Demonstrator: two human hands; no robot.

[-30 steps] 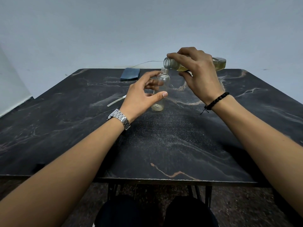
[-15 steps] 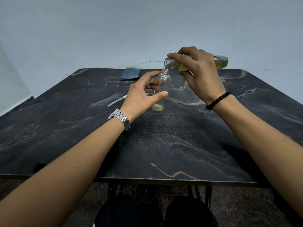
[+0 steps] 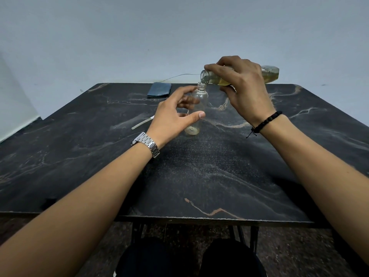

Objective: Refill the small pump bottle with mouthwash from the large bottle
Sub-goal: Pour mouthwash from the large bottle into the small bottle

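Across the dark table (image 3: 199, 176), past mid-table: cups the upright small pump bottle (image 3: 196, 108) in the left hand (image 3: 171, 118), thumb in front, fingers behind; capless, clear, yellowish trace at base. Grips the large bottle (image 3: 269, 75) in the right hand (image 3: 245, 90), nearly level, yellowish mouthwash (image 3: 223, 83) inside, mouth just above the small neck. Far end tipped slightly higher than a second ago.

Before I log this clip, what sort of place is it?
Likely a plain room at home, though unsure: a dark marble-look table against a bare pale wall, a blue pouch and thin cable at the back.
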